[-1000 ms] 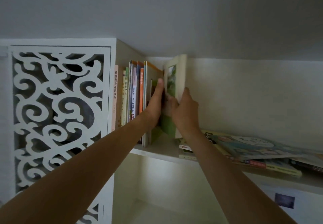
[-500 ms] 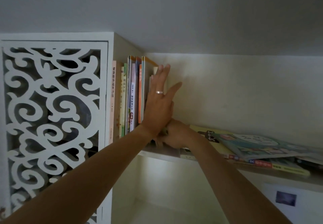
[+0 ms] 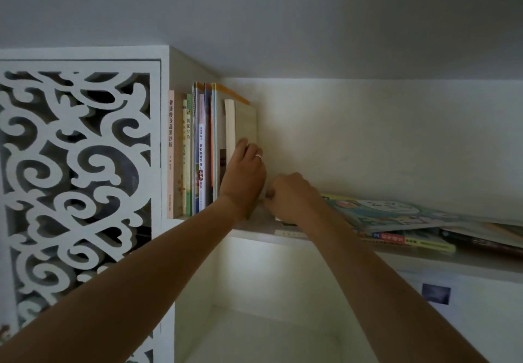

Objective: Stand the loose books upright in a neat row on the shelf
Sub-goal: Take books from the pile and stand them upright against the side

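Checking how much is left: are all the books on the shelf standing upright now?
No: several loose books lie flat in a pile on the shelf, right of the upright row.

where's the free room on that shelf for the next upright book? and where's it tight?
Free: the bare strip of shelf between the cream book ending the upright row and the flat pile, though both hands sit there now. The wall space above the pile is open for a hand. Tight: the shelf's right side, covered by the pile; left hand and right hand almost meet.
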`<control>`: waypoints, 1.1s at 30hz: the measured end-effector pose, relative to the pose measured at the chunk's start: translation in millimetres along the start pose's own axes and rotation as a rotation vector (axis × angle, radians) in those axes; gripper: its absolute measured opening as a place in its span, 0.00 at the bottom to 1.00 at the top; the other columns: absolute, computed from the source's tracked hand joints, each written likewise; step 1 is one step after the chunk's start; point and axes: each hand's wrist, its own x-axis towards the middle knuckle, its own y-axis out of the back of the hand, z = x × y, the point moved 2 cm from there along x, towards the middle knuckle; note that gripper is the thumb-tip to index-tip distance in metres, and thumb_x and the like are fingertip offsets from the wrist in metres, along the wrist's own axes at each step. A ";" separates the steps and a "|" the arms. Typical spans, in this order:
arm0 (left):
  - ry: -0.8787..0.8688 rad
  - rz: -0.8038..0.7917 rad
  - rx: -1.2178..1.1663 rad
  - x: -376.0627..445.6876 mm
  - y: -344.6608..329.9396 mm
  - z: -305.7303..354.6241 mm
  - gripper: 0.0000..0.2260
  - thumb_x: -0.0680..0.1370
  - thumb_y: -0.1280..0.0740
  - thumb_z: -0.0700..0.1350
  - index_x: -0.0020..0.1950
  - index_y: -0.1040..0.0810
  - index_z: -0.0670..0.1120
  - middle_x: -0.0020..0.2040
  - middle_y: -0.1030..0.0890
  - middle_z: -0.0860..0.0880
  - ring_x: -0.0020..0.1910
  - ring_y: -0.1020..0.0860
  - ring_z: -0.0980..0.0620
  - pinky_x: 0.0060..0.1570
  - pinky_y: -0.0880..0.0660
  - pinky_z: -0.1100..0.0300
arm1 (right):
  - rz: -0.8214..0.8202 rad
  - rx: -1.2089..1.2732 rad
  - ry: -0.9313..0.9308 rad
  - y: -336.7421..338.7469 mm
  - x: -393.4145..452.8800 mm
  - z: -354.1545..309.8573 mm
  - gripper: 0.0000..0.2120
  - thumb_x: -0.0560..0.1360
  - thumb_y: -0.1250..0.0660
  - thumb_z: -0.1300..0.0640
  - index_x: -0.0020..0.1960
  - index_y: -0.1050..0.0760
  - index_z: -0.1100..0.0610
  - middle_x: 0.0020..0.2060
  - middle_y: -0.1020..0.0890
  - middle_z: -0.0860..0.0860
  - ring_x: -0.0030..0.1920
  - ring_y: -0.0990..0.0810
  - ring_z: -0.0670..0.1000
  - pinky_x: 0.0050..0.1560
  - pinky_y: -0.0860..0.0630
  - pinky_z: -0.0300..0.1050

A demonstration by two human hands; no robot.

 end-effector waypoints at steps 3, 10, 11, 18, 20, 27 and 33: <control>0.037 -0.023 -0.002 -2.9 4.4 6.0 0.13 0.80 0.35 0.48 0.58 0.17 0.42 0.61 0.20 0.41 0.65 0.28 0.39 0.77 0.42 0.42 | 0.170 -0.119 -0.228 27.9 -15.0 36.4 0.14 0.82 0.38 0.47 0.58 0.21 0.56 0.52 0.20 0.56 0.48 0.23 0.57 0.51 0.28 0.49; 0.132 0.070 -0.278 5.4 14.9 8.6 0.10 0.78 0.36 0.46 0.54 0.18 0.44 0.56 0.18 0.41 0.60 0.25 0.40 0.73 0.37 0.44 | -0.182 -0.289 -0.306 33.2 -46.3 82.9 0.41 0.75 0.49 0.23 0.64 0.23 0.57 0.59 0.19 0.59 0.59 0.20 0.61 0.62 0.25 0.54; 0.142 0.097 -0.330 6.9 15.3 9.1 0.09 0.78 0.37 0.45 0.52 0.18 0.44 0.53 0.18 0.42 0.57 0.24 0.40 0.70 0.35 0.46 | -0.188 -0.261 -0.243 34.9 -48.9 77.8 0.42 0.74 0.48 0.22 0.65 0.23 0.56 0.60 0.19 0.58 0.60 0.20 0.60 0.61 0.25 0.52; 0.192 0.297 -0.763 6.8 22.4 -1.1 0.07 0.80 0.38 0.39 0.51 0.19 0.44 0.45 0.17 0.45 0.45 0.20 0.46 0.59 0.26 0.49 | -0.305 0.056 0.147 30.3 -54.0 42.3 0.32 0.75 0.26 0.48 0.76 0.32 0.49 0.67 0.22 0.52 0.63 0.22 0.54 0.59 0.24 0.46; 0.223 0.375 -0.960 4.8 27.3 -8.4 0.10 0.82 0.41 0.40 0.53 0.20 0.42 0.46 0.18 0.45 0.43 0.21 0.48 0.51 0.23 0.53 | -0.145 0.122 0.177 33.3 -45.1 37.9 0.21 0.78 0.30 0.52 0.71 0.25 0.52 0.61 0.18 0.53 0.57 0.20 0.53 0.47 0.27 0.40; 0.365 0.512 -1.415 -1.6 32.8 -31.3 0.15 0.86 0.48 0.46 0.64 0.26 0.42 0.53 0.21 0.47 0.53 0.22 0.56 0.53 0.23 0.59 | 0.441 0.523 0.001 37.4 -22.0 20.5 0.18 0.82 0.33 0.52 0.68 0.22 0.59 0.59 0.16 0.57 0.51 0.19 0.52 0.34 0.36 0.21; 0.313 0.489 -1.417 -3.8 23.5 -14.5 0.22 0.86 0.46 0.50 0.80 0.41 0.46 0.78 0.40 0.48 0.76 0.36 0.54 0.72 0.31 0.60 | 0.563 0.836 -0.096 40.4 -3.4 -1.1 0.16 0.84 0.37 0.51 0.64 0.22 0.61 0.47 0.19 0.51 0.38 0.25 0.41 0.30 0.36 0.18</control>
